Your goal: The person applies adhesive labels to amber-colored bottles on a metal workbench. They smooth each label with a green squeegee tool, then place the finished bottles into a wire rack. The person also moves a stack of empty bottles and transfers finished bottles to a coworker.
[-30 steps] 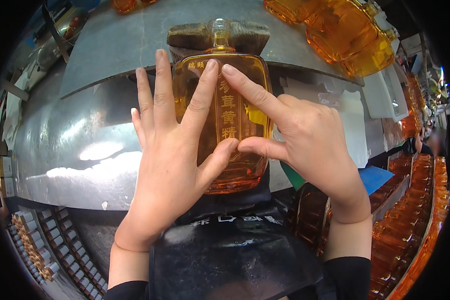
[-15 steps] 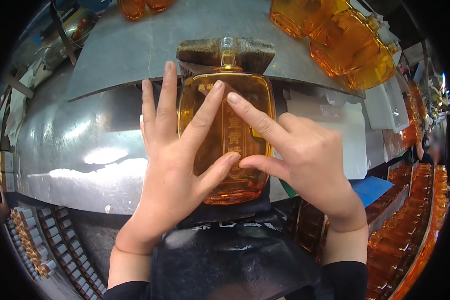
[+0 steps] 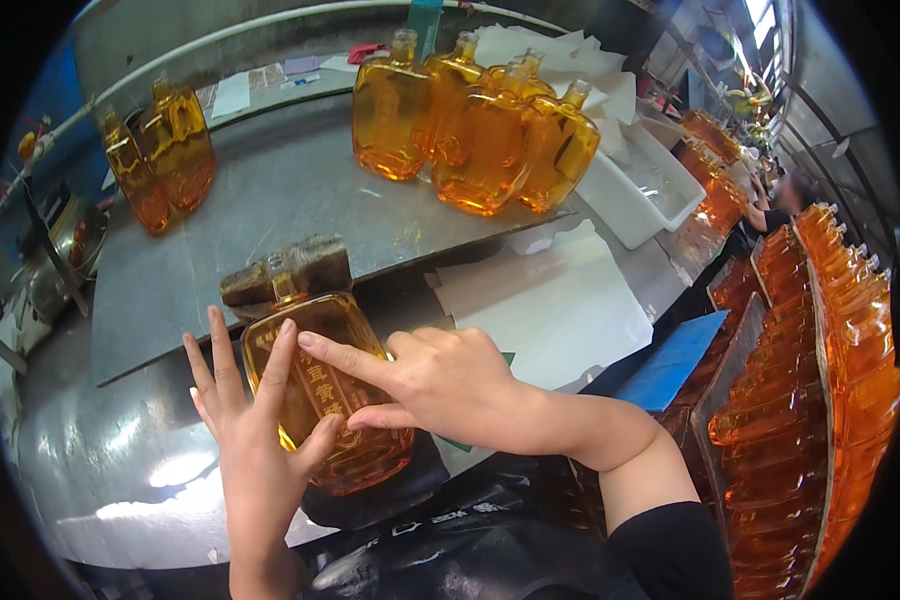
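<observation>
An amber glass bottle (image 3: 375, 468) with gold lettering lies on its back in front of me. Its neck rests in a notch of a dark block (image 3: 320, 262). Over the left side of the bottle, my left hand (image 3: 255, 440) is spread, with index finger and thumb tips on its face. From the right, my right hand (image 3: 450, 385) reaches across with index finger and thumb stretched apart and its other fingers curled. The two index tips nearly meet near the top of the lettering, and the thumb tips come close lower down. Whether a thin film lies under the fingertips, I cannot make out.
Several amber bottles (image 3: 480, 150) stand at the back of the metal table (image 3: 300, 195), and two more bottles (image 3: 175, 150) at far left. White paper (image 3: 560, 300), a white tray (image 3: 635, 200) and a blue sheet (image 3: 670, 360) lie right. Rows of amber bottles (image 3: 780, 390) fill racks; a person (image 3: 775, 215) is beyond.
The view has swung up and to the right, so the bottle and hands now appear lower left and more of the back table shows. Both hands keep nearly the same pose on the bottle.
</observation>
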`<state>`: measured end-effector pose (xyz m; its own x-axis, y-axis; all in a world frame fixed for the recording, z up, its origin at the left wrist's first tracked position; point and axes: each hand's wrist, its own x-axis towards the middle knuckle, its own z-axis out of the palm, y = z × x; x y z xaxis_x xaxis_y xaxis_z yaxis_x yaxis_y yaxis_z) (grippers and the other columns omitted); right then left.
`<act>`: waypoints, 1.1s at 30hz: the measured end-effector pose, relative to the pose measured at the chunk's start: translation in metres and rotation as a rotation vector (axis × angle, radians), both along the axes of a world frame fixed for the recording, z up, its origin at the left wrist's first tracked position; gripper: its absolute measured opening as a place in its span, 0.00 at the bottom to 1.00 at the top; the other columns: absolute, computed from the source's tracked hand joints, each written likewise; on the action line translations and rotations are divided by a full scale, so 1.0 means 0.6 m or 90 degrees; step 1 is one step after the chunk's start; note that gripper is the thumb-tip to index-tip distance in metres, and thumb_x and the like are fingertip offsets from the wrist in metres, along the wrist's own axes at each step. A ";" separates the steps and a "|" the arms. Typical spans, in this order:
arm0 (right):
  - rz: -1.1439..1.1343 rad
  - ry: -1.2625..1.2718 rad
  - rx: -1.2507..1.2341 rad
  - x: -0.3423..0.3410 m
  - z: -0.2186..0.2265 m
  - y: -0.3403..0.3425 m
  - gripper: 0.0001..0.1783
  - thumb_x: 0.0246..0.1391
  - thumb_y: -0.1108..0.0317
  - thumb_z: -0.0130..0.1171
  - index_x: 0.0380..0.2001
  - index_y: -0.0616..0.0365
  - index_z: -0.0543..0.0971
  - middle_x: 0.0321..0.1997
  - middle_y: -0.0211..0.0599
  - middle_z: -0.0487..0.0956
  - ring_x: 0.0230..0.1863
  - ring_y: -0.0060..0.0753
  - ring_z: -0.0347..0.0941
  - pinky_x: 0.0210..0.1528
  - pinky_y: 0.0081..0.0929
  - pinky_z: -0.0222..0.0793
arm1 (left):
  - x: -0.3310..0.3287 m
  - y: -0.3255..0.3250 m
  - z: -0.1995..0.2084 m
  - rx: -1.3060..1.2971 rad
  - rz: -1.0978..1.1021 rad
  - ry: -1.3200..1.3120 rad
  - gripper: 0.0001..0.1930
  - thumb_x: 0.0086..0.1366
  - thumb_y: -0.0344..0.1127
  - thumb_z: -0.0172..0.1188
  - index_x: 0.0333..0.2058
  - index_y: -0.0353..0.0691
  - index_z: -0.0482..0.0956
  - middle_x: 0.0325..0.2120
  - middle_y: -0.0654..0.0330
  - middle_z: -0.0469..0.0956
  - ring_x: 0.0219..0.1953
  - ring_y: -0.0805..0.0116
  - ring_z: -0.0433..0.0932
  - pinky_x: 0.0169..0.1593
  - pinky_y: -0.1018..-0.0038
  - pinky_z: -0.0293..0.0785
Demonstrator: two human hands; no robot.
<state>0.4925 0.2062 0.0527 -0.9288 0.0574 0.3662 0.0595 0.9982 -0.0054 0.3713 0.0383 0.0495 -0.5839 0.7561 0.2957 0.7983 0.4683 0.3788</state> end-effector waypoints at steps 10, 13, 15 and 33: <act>0.003 -0.015 -0.063 0.008 0.003 0.003 0.43 0.49 0.37 0.57 0.67 0.37 0.60 0.18 0.37 0.76 0.20 0.37 0.76 0.20 0.30 0.70 | -0.009 0.000 -0.012 0.069 -0.001 -0.137 0.47 0.52 0.39 0.68 0.68 0.51 0.53 0.71 0.50 0.41 0.71 0.42 0.38 0.69 0.49 0.43; -0.018 -0.047 -0.195 0.019 0.011 -0.001 0.39 0.53 0.42 0.56 0.66 0.41 0.62 0.20 0.39 0.78 0.22 0.41 0.77 0.22 0.34 0.71 | -0.036 -0.034 -0.037 0.220 -0.004 -0.210 0.37 0.64 0.37 0.55 0.69 0.44 0.49 0.71 0.53 0.44 0.72 0.49 0.39 0.70 0.57 0.39; -0.043 0.034 -0.251 0.030 0.010 0.002 0.29 0.56 0.50 0.56 0.59 0.46 0.71 0.25 0.40 0.81 0.25 0.45 0.78 0.26 0.38 0.72 | -0.042 -0.072 -0.040 0.238 0.021 -0.189 0.27 0.70 0.32 0.44 0.66 0.38 0.56 0.68 0.53 0.55 0.71 0.54 0.46 0.70 0.63 0.40; -0.043 -0.033 -0.566 0.004 0.029 -0.005 0.22 0.46 0.58 0.70 0.28 0.59 0.69 0.20 0.34 0.72 0.21 0.29 0.70 0.26 0.26 0.65 | 0.023 -0.014 -0.064 0.247 -0.070 -0.170 0.35 0.56 0.37 0.65 0.63 0.54 0.65 0.66 0.41 0.45 0.68 0.41 0.47 0.67 0.55 0.50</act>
